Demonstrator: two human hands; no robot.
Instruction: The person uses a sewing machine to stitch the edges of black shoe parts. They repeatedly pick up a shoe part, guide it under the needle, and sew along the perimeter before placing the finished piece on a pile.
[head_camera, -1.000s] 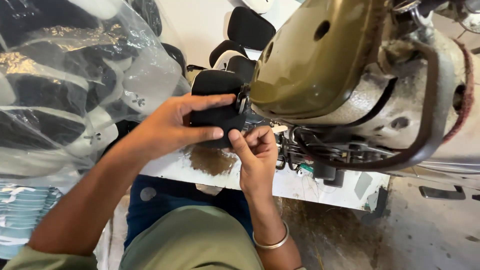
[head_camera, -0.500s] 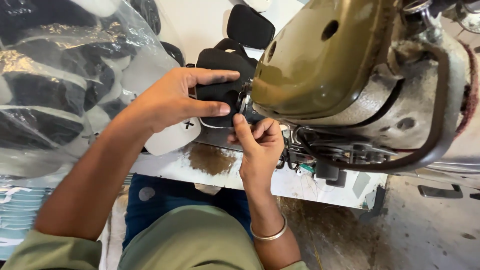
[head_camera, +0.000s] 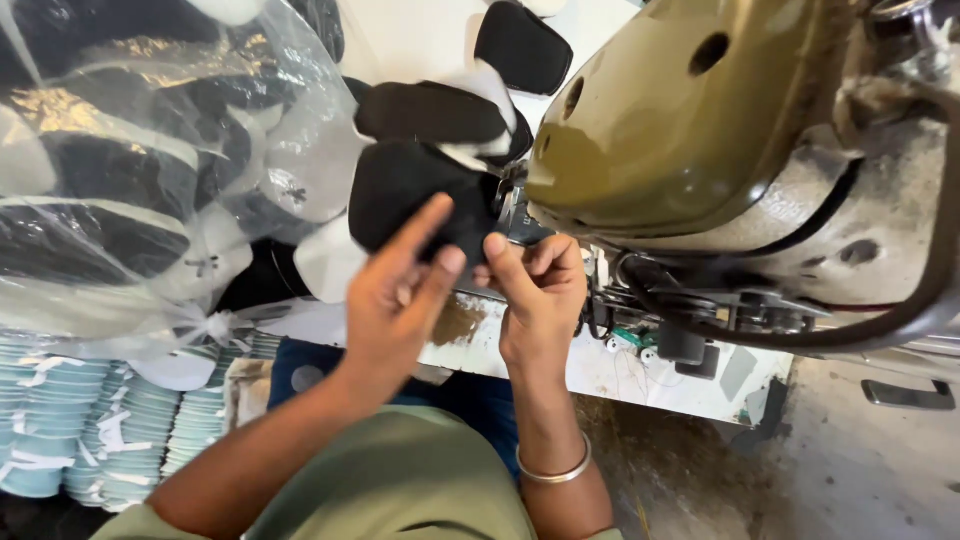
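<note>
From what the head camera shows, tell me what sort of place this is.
Probably a small stitching workshop: an olive sewing machine, a clear bag of cut black-and-white pieces, and both hands, left hand and right hand, holding a black piece by the machine.

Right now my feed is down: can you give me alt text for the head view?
Both hands, left and right, pinch a black fabric piece at the needle end of an olive-green sewing machine on a white table. More black pieces trail behind it, and a clear bag of black-and-white pieces sits to the left.
</note>
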